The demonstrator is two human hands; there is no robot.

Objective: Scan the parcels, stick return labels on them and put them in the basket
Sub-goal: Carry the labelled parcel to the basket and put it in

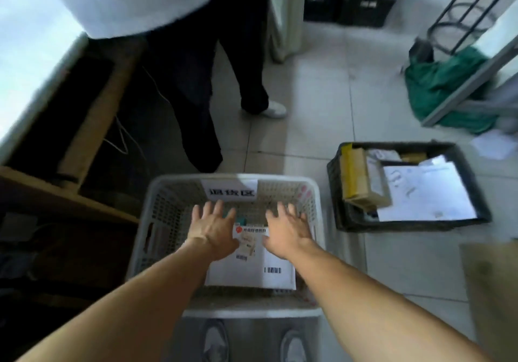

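Note:
A white perforated basket (165,210) stands on the floor in front of me, with a paper sign on its far wall. Inside it lies a white parcel (252,270) with a barcode and several stickers on top. My left hand (211,228) and my right hand (288,231) are both inside the basket above the parcel's far end, fingers spread and straight, holding nothing. Whether they touch the parcel is unclear.
A black crate (335,193) with boxes and white mailers sits on the floor to the right. Another person (193,87) stands just beyond the basket. A wooden desk (56,190) is at left. A green bag (445,87) and a metal rack are at far right.

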